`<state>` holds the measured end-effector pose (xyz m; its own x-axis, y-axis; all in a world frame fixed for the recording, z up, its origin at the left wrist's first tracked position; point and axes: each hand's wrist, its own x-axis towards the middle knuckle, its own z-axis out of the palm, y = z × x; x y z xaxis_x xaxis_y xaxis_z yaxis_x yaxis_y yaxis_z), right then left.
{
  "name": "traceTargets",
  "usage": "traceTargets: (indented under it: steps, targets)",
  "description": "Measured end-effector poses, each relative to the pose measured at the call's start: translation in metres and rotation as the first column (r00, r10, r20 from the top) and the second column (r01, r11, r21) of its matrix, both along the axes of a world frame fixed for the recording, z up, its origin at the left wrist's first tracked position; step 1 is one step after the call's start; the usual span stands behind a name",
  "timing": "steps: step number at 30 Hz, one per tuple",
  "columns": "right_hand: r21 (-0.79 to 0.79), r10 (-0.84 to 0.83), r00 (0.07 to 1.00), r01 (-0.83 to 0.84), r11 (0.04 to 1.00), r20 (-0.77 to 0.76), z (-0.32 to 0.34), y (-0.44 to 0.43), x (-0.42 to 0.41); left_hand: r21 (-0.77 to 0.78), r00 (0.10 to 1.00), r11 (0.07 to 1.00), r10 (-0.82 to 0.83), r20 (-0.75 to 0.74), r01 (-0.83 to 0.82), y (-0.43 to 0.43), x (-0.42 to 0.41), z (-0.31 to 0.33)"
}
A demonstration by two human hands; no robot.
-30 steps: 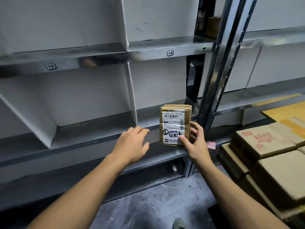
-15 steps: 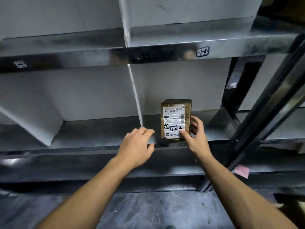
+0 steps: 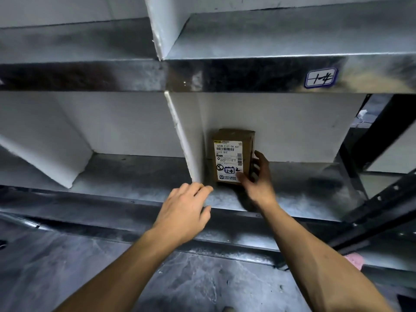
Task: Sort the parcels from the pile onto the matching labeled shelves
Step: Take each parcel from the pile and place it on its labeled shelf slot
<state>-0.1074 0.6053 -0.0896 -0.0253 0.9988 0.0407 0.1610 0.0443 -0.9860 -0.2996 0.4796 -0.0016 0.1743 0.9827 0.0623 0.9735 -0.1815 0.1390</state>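
Gently settle the parcel point(image 3: 233, 156), upright on the shelf point(image 3: 304, 190) just right of the white divider point(image 3: 182, 140), before loosening the right hand's point(image 3: 258, 179) pinch on its lower right edge; leave the relaxed, empty left hand point(image 3: 186, 210) near the divider's foot.

Both bare forearms reach forward, the left hand point(image 3: 186, 210) held palm down with loosely bent fingers and holding nothing, the right hand point(image 3: 258, 179) gripping the parcel point(image 3: 227, 154), thumb on its front and fingers along its right side.
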Motion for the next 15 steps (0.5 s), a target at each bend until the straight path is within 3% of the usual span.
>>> traceTargets:
  steps: [6, 15]
  targets:
    - [-0.019, 0.077, 0.994, -0.076, 0.997, 0.08, -0.018, 0.007, 0.003, -0.021, 0.999, 1.0, 0.003, 0.05, -0.002, -0.004, -0.003, -0.001]
    - [-0.012, 0.046, 0.981, -0.045, 0.999, 0.188, -0.018, 0.005, 0.003, -0.035, 0.995, 0.998, -0.043, 0.085, 0.046, -0.005, -0.014, -0.006]
